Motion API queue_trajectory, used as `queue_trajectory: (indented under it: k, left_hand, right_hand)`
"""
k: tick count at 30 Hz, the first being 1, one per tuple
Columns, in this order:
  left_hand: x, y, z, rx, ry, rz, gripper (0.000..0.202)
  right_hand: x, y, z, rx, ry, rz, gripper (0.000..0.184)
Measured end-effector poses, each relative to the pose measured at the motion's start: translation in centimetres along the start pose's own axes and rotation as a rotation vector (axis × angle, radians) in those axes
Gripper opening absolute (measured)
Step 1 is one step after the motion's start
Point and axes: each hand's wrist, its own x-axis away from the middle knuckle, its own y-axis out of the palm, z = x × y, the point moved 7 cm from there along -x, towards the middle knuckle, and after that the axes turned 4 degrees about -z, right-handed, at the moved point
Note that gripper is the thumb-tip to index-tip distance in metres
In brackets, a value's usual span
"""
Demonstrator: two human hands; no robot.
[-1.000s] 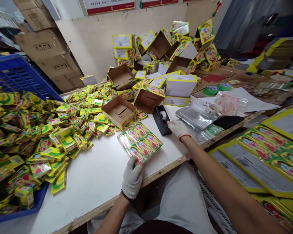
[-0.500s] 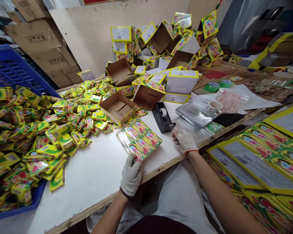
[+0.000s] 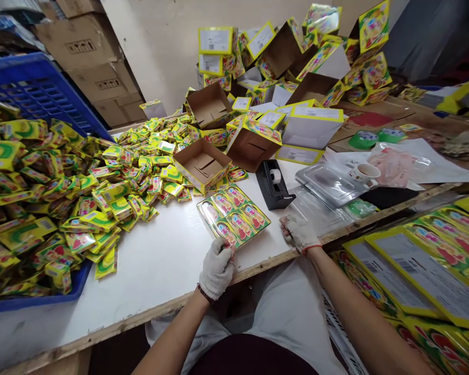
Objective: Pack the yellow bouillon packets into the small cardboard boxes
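Note:
My left hand (image 3: 218, 268), in a white knitted glove with fingertips bare, is closed on the near corner of a display box (image 3: 236, 216). That flat box lies on the white table, small printed packs showing in its top under a shiny clear cover. My right hand (image 3: 299, 233), gloved likewise, is just above the table's front edge, right of the box. Its fingers are pinched together; anything between them is too small to make out. Just beyond it stands a black tape dispenser (image 3: 274, 185) with a white roll, apart from the fingers.
Loose small yellow packs (image 3: 113, 192) heap across the left, some in a blue crate (image 3: 42, 99). Open printed boxes (image 3: 203, 164) pile up behind. Right of the dispenser are clear plastic covers (image 3: 328, 182) and a cup (image 3: 364, 174). Filled display boxes (image 3: 410, 260) are stacked at lower right.
My right hand has drawn back from the tape dispenser's cutting end toward the table's front edge. My left hand keeps its hold on the box corner. The whole view has shifted slightly.

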Motion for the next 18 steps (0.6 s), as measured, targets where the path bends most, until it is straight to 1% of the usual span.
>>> queue_trajectory:
  k: [2, 5, 6, 7, 9, 12, 15, 18]
  left_hand:
    - [0.1, 0.1, 0.0, -0.012, 0.001, -0.015, 0.017]
    - [0.3, 0.1, -0.1, -0.026, 0.003, -0.001, 0.017]
    - [0.3, 0.1, -0.1, -0.026, 0.005, 0.011, 0.017]
    - [0.3, 0.0, -0.1, -0.024, 0.006, 0.022, 0.017]
    - [0.3, -0.2, -0.1, -0.016, 0.009, 0.035, 0.019]
    - [0.1, -0.6, 0.1, -0.011, 0.018, 0.047, 0.023]
    - [-0.1, -0.8, 0.4, -0.019, 0.029, 0.066, 0.024]
    - [0.1, -0.6, 0.3, -0.042, 0.044, 0.072, 0.025]
  right_hand:
    - [2.4, 1.9, -0.3, -0.01, -0.03, -0.111, 0.035]
    - [6.3, 6.3, -0.9, -0.021, -0.1, -0.377, 0.044]
    - [7.4, 7.8, -0.9, -0.017, -0.112, -0.443, 0.046]
    - [8.2, 8.9, -0.8, -0.012, -0.113, -0.478, 0.047]
    - [9.0, 10.5, -0.3, -0.011, -0.107, -0.488, 0.049]
    - [8.8, 11.3, 0.5, -0.04, -0.095, -0.444, 0.051]
    - [8.6, 11.1, 0.7, -0.075, -0.107, -0.429, 0.05]
    - [8.6, 11.0, 0.6, -0.048, -0.108, -0.438, 0.048]
